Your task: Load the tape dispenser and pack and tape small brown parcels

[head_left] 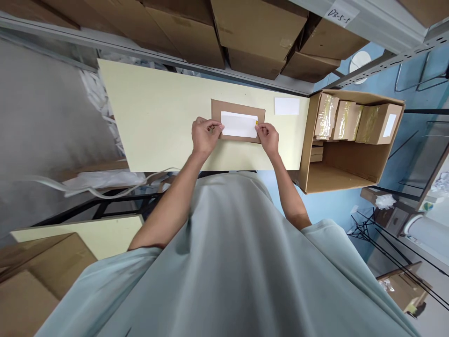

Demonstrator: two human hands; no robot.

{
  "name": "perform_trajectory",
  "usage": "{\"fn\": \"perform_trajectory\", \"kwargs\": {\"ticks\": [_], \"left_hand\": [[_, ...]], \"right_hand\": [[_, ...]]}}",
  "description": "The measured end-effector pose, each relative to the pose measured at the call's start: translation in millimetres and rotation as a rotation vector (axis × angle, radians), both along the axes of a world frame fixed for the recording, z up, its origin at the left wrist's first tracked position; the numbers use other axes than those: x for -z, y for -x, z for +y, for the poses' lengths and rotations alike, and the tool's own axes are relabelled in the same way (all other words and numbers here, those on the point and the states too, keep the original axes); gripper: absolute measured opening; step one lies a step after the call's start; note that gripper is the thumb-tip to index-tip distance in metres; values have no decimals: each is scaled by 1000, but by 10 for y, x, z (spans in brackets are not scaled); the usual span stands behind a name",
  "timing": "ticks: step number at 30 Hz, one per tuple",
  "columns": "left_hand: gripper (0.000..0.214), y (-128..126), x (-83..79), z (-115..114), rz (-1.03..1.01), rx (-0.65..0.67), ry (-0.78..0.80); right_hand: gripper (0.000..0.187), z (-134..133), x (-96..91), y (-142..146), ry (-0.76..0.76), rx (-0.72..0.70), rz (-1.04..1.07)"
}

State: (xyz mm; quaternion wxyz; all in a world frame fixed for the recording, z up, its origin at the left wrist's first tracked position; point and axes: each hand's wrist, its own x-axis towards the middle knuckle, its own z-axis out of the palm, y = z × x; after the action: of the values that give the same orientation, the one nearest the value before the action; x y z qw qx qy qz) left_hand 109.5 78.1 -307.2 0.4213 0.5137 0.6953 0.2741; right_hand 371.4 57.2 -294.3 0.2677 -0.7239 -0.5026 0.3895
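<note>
A flat brown cardboard box lies on the pale yellow table in front of me. Over its top face is a white paper label with a small yellow mark near its right end. My left hand pinches the label's left edge between thumb and finger. At the opposite edge, my right hand pinches the label by the yellow mark. Whether the label is stuck down or just touching the box, I cannot tell. A second white paper piece lies on the table to the right.
A large open carton stands at the table's right end, holding several taped boxes. Above the table's far edge runs a metal shelf loaded with cardboard boxes. A white cable hangs at the left, near another carton.
</note>
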Motion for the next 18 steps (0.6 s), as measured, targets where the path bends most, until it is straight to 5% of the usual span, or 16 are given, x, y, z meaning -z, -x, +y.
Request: {"fn": "perform_trajectory", "kwargs": {"ticks": [7,11,14,18], "left_hand": [[34,-78,-13,-63,146,80,-19],[57,-101,27,-37,161,-6,17],[63,-142,-45,-14,142,-42,8],[74,-313,-212,-40,40,316,-79]], "right_hand": [[23,26,38,51,93,45,-137],[19,-7,12,64,81,88,-245],[32,-72,-45,198,-38,-111,-367],[60,-108,-89,500,-50,-501,-431]]}}
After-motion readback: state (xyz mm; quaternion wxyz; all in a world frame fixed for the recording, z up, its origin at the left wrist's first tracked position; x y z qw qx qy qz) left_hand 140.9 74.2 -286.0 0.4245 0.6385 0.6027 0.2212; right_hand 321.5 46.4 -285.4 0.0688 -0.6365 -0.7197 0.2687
